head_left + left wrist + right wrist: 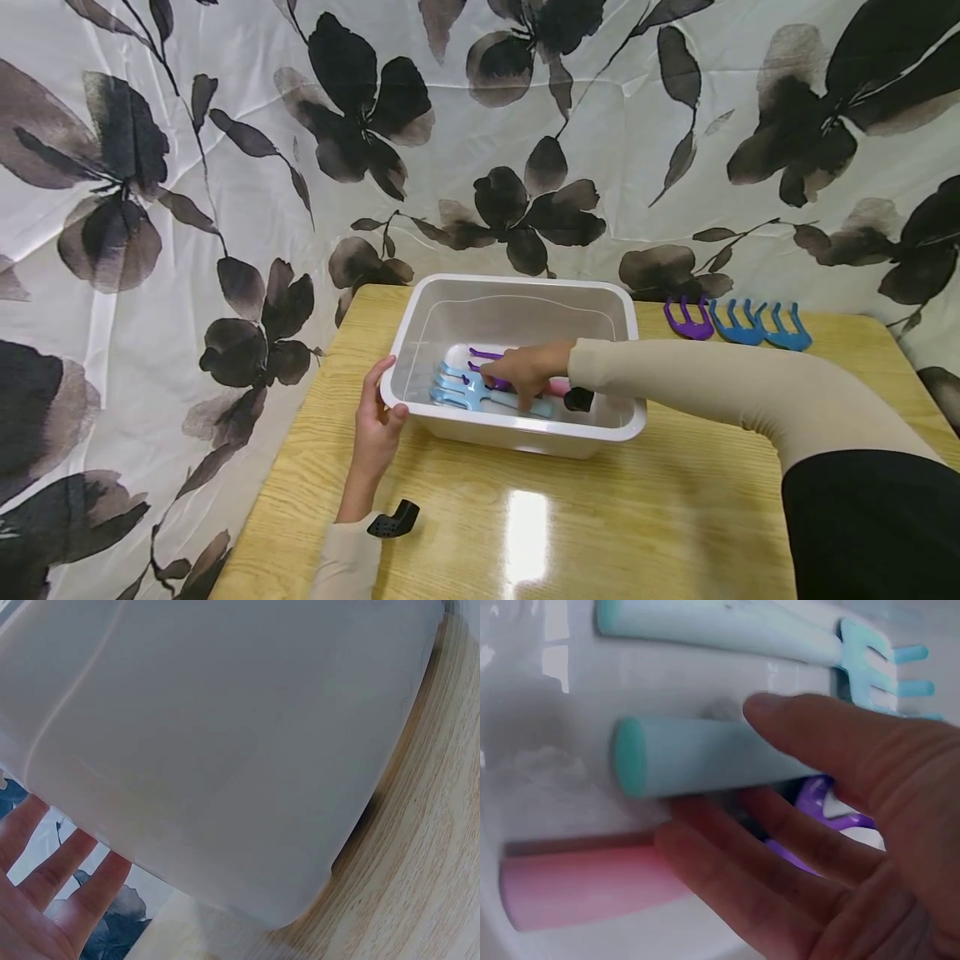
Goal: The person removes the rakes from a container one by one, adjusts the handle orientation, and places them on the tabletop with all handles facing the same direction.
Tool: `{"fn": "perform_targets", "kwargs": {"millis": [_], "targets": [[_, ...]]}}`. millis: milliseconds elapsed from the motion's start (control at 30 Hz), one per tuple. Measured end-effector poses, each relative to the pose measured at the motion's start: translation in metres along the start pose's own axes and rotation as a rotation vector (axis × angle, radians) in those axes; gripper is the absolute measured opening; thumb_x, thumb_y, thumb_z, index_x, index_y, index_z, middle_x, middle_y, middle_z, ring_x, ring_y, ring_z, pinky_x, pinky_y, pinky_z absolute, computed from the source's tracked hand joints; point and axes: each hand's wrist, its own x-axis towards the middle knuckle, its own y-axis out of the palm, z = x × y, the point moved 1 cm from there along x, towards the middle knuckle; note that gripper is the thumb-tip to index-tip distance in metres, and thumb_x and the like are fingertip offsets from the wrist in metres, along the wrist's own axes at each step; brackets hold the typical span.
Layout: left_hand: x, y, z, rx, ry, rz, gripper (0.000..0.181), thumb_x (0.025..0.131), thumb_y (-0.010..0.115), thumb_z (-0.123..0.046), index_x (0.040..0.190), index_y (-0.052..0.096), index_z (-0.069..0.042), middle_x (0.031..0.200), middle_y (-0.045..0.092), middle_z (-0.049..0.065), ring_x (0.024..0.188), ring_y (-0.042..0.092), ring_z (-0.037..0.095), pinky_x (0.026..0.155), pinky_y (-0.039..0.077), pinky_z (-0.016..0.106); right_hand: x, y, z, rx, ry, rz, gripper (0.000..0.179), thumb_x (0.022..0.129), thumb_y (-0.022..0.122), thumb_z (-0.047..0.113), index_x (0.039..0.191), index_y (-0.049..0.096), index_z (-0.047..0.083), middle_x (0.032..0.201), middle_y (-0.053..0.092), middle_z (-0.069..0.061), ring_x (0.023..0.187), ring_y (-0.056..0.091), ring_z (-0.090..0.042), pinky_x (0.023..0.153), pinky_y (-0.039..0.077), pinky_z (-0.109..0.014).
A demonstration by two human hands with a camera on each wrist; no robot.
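Note:
A white plastic tub (517,282) stands on the table, with light-blue and purple hand rakes inside. My left hand (377,437) grips the tub's rim at the near left corner; its fingers (90,896) touch the edge in the left wrist view. Inside the tub, my right hand (528,367) has its thumb and fingers around the light-blue handle (697,757) of a rake. Another light-blue rake (862,667) lies beside it, its tines pointing left in the head view. A pink handle (592,889) lies under the fingertips, near a purple rake head (817,802).
Farther back on the wooden table (465,517), right of the tub, a purple rake head (692,321) sits beside two blue ones (738,325). A floral cloth (540,200) hangs behind and along the left side.

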Motion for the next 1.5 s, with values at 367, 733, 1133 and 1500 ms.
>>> {"fn": "perform_targets", "kwargs": {"millis": [367, 733, 1133, 1500], "targets": [[0.002, 0.0, -0.001, -0.011, 0.005, 0.005, 0.081, 0.095, 0.066, -0.055, 0.154, 0.037, -0.01, 0.149, 0.042, 0.024, 0.116, 0.05, 0.042, 0.086, 0.054, 0.022, 0.004, -0.004, -0.009, -0.032, -0.085, 0.006, 0.054, 0.079, 0.084, -0.006, 0.12, 0.054, 0.013, 0.095, 0.059, -0.012, 0.075, 0.055, -0.018, 0.056, 0.047, -0.025], [0.005, -0.001, -0.005, -0.002, 0.0, 0.001, 0.082, 0.094, 0.067, -0.057, 0.154, 0.038, -0.01, 0.148, 0.043, 0.023, 0.116, 0.05, 0.042, 0.086, 0.053, 0.022, 0.003, -0.013, -0.012, 0.07, -0.029, 0.049, 0.058, 0.082, 0.079, -0.009, 0.125, 0.052, 0.019, 0.097, 0.058, -0.013, 0.079, 0.061, -0.022, 0.062, 0.06, -0.039], [0.008, 0.0, -0.006, -0.003, 0.042, 0.003, 0.083, 0.094, 0.067, -0.057, 0.153, 0.038, -0.006, 0.139, 0.047, 0.029, 0.109, 0.053, 0.032, 0.082, 0.053, 0.021, -0.026, -0.043, -0.003, 0.094, 0.007, 0.033, 0.06, 0.084, 0.078, -0.009, 0.13, 0.05, 0.017, 0.103, 0.058, -0.016, 0.084, 0.06, -0.024, 0.063, 0.061, -0.049], [0.007, 0.001, -0.008, 0.036, 0.033, -0.005, 0.08, 0.096, 0.065, -0.055, 0.154, 0.037, -0.006, 0.143, 0.045, 0.025, 0.11, 0.053, 0.029, 0.084, 0.052, 0.02, -0.082, -0.072, 0.004, 0.038, -0.077, -0.117, 0.06, 0.084, 0.078, -0.004, 0.135, 0.053, 0.016, 0.1, 0.064, -0.013, 0.065, 0.064, -0.02, 0.053, 0.058, -0.035]]}}
